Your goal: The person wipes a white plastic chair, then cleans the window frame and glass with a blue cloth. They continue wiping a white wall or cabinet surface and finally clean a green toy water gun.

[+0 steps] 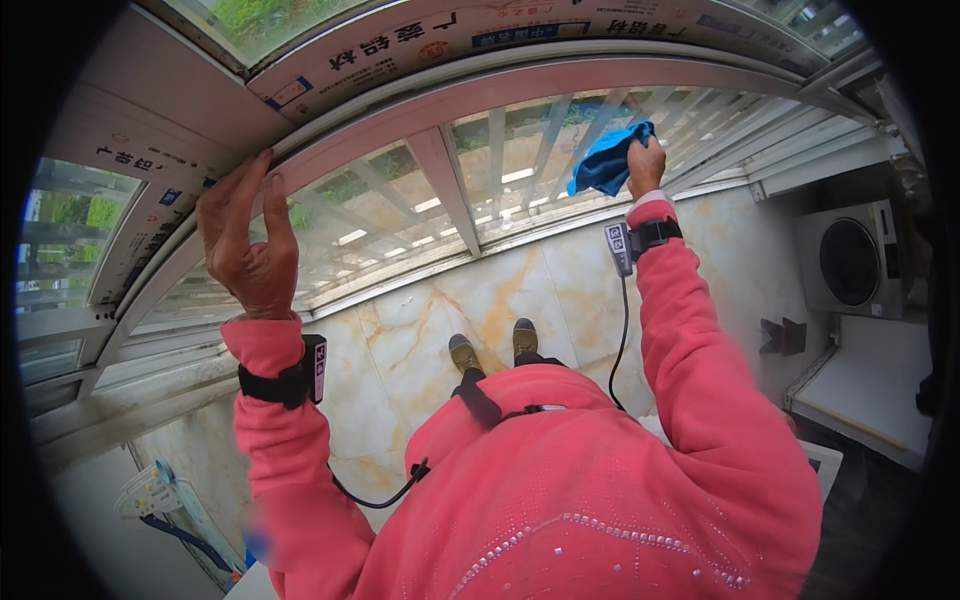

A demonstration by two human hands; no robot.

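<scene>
My right hand (646, 166) grips a blue cloth (609, 159), which hangs to the left of the fingers in front of a glass pane (517, 150) with slats behind it. My left hand (251, 232) is raised at the left with its fingers extended, the fingertips at the aluminium window frame (337, 139); it holds nothing visible. Printed protective film (405, 46) covers the frame's upper part. Both wrists wear black straps with small cabled devices over pink sleeves.
A marbled tile floor (420, 315) lies below, with my shoes (525, 337) on it. At the right stands a front-loading washing machine (847, 259) near a white surface (862, 382). A white rack with blue parts (150, 491) is at the lower left.
</scene>
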